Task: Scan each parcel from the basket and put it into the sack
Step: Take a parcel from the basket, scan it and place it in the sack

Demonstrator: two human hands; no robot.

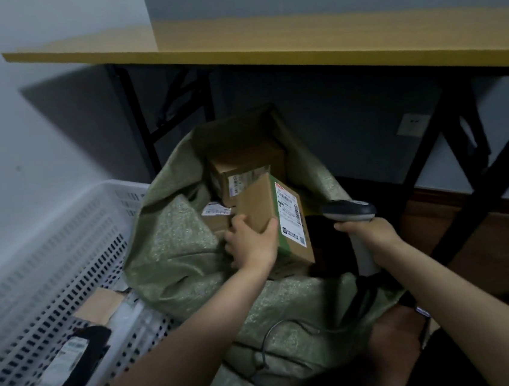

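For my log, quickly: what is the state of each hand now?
Left hand: grips a cardboard parcel.
Right hand: grips the scanner.

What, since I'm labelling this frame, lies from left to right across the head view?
In order: black flat parcel with a white label, left hand, brown cardboard box with green tape that it grips, grey-and-black handheld scanner held by the right hand, white wall socket.

Yellow-topped folding table (293, 41) on black legs (wall socket (413, 125) behind), grey walls (6, 140), brown floor (473, 251).
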